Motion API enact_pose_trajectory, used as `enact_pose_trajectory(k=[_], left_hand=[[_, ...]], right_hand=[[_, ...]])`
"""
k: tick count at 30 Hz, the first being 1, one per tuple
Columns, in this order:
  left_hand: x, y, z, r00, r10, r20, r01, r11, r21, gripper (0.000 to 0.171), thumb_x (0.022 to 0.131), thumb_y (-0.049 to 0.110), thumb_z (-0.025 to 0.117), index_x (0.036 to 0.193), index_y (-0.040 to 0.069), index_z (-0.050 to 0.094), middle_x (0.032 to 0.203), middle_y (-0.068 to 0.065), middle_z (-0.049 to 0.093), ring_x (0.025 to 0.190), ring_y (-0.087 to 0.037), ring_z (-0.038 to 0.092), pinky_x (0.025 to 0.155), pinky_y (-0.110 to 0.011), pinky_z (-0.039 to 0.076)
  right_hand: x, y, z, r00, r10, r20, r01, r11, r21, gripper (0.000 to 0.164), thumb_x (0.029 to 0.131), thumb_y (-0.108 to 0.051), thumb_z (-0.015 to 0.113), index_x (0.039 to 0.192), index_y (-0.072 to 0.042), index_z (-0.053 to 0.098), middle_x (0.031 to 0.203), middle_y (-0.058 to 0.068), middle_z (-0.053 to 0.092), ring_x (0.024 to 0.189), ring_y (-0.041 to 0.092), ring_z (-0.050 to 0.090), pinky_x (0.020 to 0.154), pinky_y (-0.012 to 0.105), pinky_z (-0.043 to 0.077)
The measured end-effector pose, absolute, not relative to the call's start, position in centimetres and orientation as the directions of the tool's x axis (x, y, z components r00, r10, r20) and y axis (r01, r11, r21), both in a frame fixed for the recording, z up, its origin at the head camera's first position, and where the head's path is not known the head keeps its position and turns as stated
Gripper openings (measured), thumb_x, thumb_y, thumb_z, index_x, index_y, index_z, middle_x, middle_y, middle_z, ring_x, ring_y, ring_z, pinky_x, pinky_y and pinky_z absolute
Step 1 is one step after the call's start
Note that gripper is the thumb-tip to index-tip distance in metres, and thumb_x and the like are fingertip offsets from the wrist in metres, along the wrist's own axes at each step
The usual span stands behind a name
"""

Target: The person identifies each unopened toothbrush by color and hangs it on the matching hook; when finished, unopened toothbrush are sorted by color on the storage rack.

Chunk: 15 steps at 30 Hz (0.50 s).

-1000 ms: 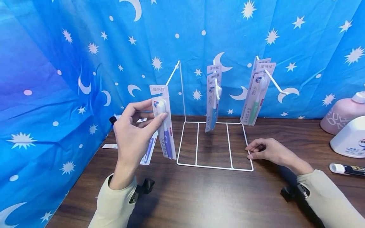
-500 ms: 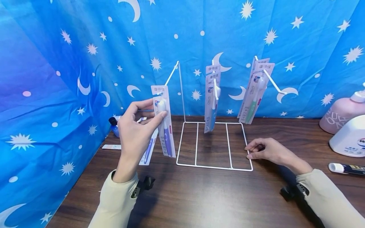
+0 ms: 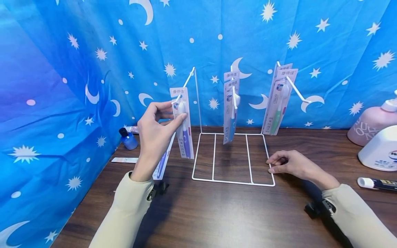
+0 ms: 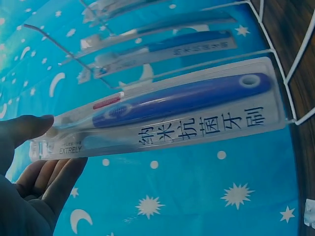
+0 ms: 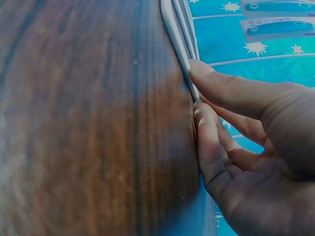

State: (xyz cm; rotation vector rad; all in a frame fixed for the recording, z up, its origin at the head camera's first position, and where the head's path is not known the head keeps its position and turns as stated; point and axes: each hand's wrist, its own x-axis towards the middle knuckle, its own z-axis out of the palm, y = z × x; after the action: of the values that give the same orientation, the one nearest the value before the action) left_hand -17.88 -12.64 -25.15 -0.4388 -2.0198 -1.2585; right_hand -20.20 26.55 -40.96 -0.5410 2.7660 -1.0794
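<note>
My left hand point(image 3: 157, 128) pinches a packaged purple toothbrush point(image 3: 186, 139) between thumb and fingers, upright at the rack's left hook. The white hook tip seems to come through the card's hang hole. In the left wrist view the toothbrush pack point(image 4: 182, 105) stretches across, its upper end in the grip. My right hand point(image 3: 293, 166) holds the right side of the white wire rack's base point(image 3: 233, 183), pinching the wire in the right wrist view. Packaged blue toothbrushes point(image 3: 230, 113) hang on the middle hook, packaged green ones point(image 3: 277, 117) on the right hook.
Behind the left wrist, another purple toothbrush pack point(image 3: 161, 167) lies on the wooden table point(image 3: 235, 217). A blue bottle point(image 3: 128, 140) and a flat white strip point(image 3: 124, 160) are at left. A pink bottle point(image 3: 372, 124), white bottle point(image 3: 379, 151) and black marker point(image 3: 383, 183) stand or lie right.
My left hand has moved up, slightly right and away from me with the purple toothbrush pack, along the left hook. My right hand has stayed on the rack's base.
</note>
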Motion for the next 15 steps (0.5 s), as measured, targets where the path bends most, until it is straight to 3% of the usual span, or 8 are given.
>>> enact_pose_trajectory(k=[5,15], left_hand=[[-20.3,-12.9,-25.7,-0.677,-0.068,0.732,0.598,0.529,0.602,0.044,0.079,0.026,0.082,0.112,0.005,0.062,0.102,-0.005,0.067,0.08,-0.011,0.064,0.07,-0.027,0.055],[-23.3,-12.3,-25.6,-0.716,-0.042,0.696,0.568,0.544,0.617,0.042,0.081,0.026,0.08,0.11,0.005,0.06,0.106,-0.005,0.067,0.085,-0.011,0.066,0.07,-0.024,0.054]], right_hand=[[-20.2,26.5,-41.1,-0.924,-0.381,0.029,-0.298,0.669,-0.681,0.028,0.081,-0.026,0.08,0.102,-0.01,0.071,0.087,-0.004,0.068,0.079,0.015,0.057,0.069,0.025,0.046],[-20.0,26.5,-40.9,-0.924,-0.381,0.029,-0.293,0.658,-0.694,0.028,0.081,-0.026,0.079,0.102,-0.009,0.071,0.087,-0.003,0.067,0.078,0.016,0.057,0.068,0.025,0.045]])
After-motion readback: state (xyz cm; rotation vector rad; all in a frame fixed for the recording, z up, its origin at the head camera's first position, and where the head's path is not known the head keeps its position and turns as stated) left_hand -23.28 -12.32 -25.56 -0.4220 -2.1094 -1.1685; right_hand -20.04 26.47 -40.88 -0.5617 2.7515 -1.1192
